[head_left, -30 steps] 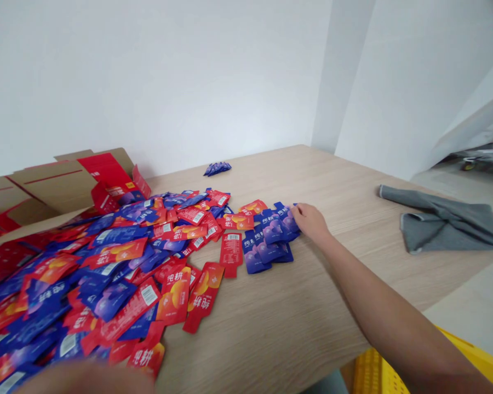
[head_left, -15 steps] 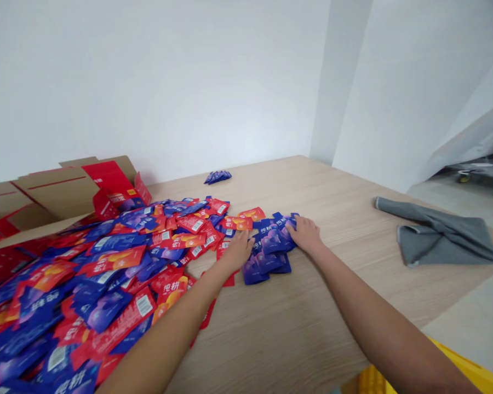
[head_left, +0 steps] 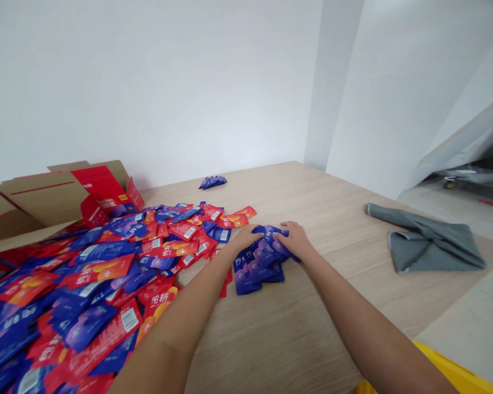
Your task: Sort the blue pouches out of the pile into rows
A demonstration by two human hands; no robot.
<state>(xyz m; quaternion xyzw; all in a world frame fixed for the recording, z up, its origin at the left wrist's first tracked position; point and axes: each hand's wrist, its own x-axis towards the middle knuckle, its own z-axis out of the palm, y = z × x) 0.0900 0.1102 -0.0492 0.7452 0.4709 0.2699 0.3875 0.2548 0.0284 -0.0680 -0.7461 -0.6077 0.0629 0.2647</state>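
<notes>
A small bunch of overlapping blue sachets (head_left: 252, 268) with purple prints lies on the wooden table in front of me. My left hand (head_left: 245, 238) closes on the bunch's far left side, its fingertips on the upper sachets. From the right, my right hand (head_left: 294, 241) grips the same bunch, thumb on top and the other fingers curled around its far edge. Just left of my left forearm spreads a big heap of mixed red and blue sachets (head_left: 107, 249). One red and orange sachet (head_left: 234, 220) lies just beyond my left hand.
Open red and brown cardboard boxes (head_left: 45, 191) stand at the back left. A small row of blue sachets (head_left: 212, 181) rests near the wall (head_left: 189, 82). Folded grey cloth (head_left: 435, 246) lies on the table's (head_left: 332, 208) right side. Below the front edge is a yellow crate (head_left: 456, 369).
My left hand has moved from the bunch's left edge onto its far side. My right hand has closed further over the sachets, its thumb now on top. The view has shifted slightly.
</notes>
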